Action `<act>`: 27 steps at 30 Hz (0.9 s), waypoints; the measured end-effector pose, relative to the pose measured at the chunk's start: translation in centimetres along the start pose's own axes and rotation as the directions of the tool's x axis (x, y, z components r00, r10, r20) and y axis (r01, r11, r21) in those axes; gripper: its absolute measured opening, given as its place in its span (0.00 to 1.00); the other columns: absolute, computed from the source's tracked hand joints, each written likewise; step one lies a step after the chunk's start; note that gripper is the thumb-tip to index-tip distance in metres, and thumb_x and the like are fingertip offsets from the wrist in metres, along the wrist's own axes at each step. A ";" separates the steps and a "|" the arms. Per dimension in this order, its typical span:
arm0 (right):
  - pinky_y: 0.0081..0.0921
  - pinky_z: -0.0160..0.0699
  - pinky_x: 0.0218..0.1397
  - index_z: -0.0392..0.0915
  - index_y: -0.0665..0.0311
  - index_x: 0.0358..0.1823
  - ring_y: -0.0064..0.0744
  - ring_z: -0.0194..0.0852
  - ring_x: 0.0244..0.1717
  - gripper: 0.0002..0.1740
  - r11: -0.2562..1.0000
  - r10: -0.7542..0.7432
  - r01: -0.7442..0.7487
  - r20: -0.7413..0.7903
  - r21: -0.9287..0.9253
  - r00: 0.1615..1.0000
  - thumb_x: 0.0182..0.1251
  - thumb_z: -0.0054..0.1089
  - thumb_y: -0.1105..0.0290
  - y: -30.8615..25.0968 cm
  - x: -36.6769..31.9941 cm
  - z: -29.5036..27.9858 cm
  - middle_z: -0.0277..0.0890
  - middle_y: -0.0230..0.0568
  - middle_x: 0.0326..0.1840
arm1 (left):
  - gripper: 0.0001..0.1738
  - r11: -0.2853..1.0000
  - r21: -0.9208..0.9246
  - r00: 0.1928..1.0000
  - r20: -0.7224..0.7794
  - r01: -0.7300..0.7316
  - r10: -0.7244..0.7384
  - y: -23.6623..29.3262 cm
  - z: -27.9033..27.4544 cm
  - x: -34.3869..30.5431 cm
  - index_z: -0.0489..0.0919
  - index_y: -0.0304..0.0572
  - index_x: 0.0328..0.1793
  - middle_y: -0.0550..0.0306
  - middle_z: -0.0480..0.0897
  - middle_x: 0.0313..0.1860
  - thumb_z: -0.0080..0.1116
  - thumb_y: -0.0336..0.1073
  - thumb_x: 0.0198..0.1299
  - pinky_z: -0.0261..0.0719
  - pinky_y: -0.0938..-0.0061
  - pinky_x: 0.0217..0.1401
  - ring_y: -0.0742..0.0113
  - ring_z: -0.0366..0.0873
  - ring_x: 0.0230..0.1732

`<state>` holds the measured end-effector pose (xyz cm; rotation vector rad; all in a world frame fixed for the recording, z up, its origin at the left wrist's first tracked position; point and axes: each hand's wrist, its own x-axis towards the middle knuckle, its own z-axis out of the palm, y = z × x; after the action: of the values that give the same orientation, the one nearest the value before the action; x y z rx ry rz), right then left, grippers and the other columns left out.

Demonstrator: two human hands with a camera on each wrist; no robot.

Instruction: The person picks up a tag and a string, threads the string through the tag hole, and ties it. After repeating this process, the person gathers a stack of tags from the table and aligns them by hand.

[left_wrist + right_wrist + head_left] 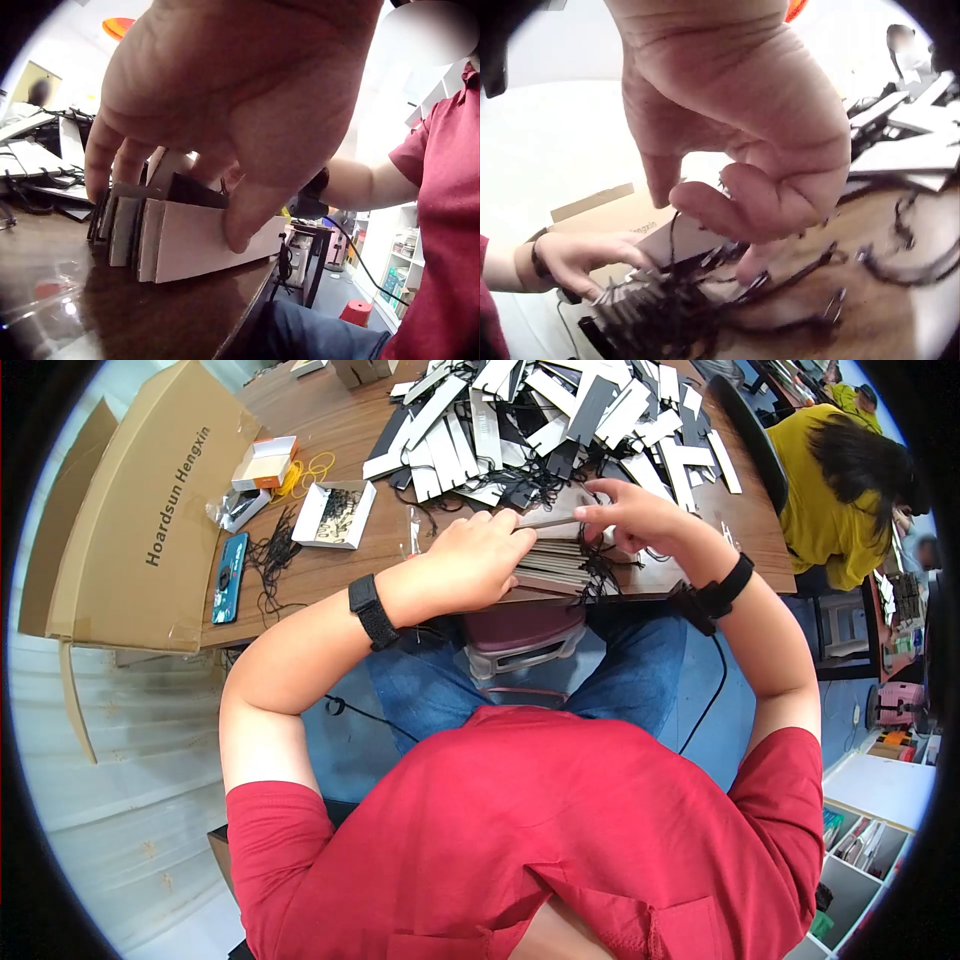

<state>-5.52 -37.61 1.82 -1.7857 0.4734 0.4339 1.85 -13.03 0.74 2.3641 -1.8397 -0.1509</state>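
Observation:
A row of grey and white tags (552,572) with black cords stands on edge at the table's near side. Across it, my left hand (470,560) (247,90) grips the row, its thumb on the front white tag (195,238) and its fingers at the far side. A light tag (548,512) lies slanted above the row, its right end at the thumb and fingers of my right hand (640,522) (742,112), which appear to pinch it. Curled fingers hide part of that contact in the right wrist view. Black cords (667,307) hang at the row's right end.
A large pile of loose tags (540,425) covers the table's far part. To the left are an open white box (335,515) of small parts, yellow bands (305,475), a blue packet (229,578) and a tall carton (150,510). Someone in yellow (825,500) sits at the right.

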 end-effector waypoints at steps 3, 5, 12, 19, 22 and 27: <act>0.14 0.51 0.13 0.50 0.68 0.73 0.14 0.54 0.12 0.43 0.977 0.062 -0.065 0.019 0.204 0.998 0.59 0.63 0.73 0.3 0.5 0.9 0.77 0.43 0.31 | 0.23 0.999 0.024 0.997 -0.069 -0.044 0.045 -0.1 0.3 -0.1 0.74 0.37 0.50 0.45 0.74 0.45 0.67 0.34 0.46 0.79 0.58 0.43 0.47 0.77 0.44; 0.14 0.51 0.13 0.50 0.67 0.74 0.14 0.54 0.12 0.42 0.976 0.025 -0.028 0.017 0.214 1.000 0.58 0.59 0.77 0.2 0.4 0.0 0.76 0.42 0.29 | 0.27 1.000 0.008 0.999 -0.033 -0.008 0.008 0.2 -0.1 -0.2 0.72 0.37 0.55 0.46 0.74 0.46 0.67 0.35 0.48 0.77 0.58 0.47 0.47 0.76 0.46; 0.30 0.70 0.26 0.76 0.63 0.55 0.32 0.71 0.23 0.24 0.683 -0.151 0.025 -0.108 -0.730 0.983 0.53 0.56 0.77 0.4 -0.4 -4.6 0.80 0.42 0.34 | 0.29 1.000 0.002 1.000 -0.014 0.022 -0.022 0.1 0.0 -0.3 0.71 0.37 0.58 0.46 0.73 0.47 0.67 0.35 0.48 0.77 0.57 0.48 0.46 0.76 0.47; 0.38 0.70 0.60 0.79 0.59 0.48 0.45 0.74 0.54 0.18 0.104 -0.825 0.580 0.256 -0.808 0.504 0.54 0.65 0.70 -0.1 -0.2 0.6 0.78 0.41 0.50 | 0.30 0.999 -0.017 0.999 0.019 0.037 -0.037 0.4 -0.4 -0.2 0.71 0.36 0.58 0.45 0.73 0.49 0.67 0.35 0.48 0.76 0.57 0.50 0.46 0.75 0.48; 0.38 0.74 0.52 0.82 0.58 0.41 0.44 0.79 0.45 0.10 0.168 -0.681 0.488 0.257 -0.857 0.686 0.56 0.62 0.68 0.0 1.6 2.2 0.82 0.40 0.40 | 0.32 0.998 -0.024 0.999 0.008 0.052 -0.051 0.6 -0.4 -0.2 0.71 0.36 0.59 0.43 0.71 0.56 0.68 0.35 0.46 0.75 0.58 0.55 0.44 0.72 0.54; 0.38 0.77 0.46 0.83 0.59 0.42 0.50 0.80 0.40 0.10 0.401 -0.623 0.550 0.222 -0.732 0.750 0.59 0.59 0.69 -0.2 2.3 3.8 0.81 0.48 0.36 | 0.35 0.985 0.170 0.981 -0.189 -0.014 0.047 0.6 0.4 -0.8 0.70 0.36 0.61 0.39 0.63 0.67 0.70 0.35 0.45 0.69 0.58 0.63 0.42 0.64 0.65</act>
<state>-3.65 -34.11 -0.22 -2.6603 -0.4194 0.0079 0.98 -12.46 0.44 2.3584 -1.8607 0.2378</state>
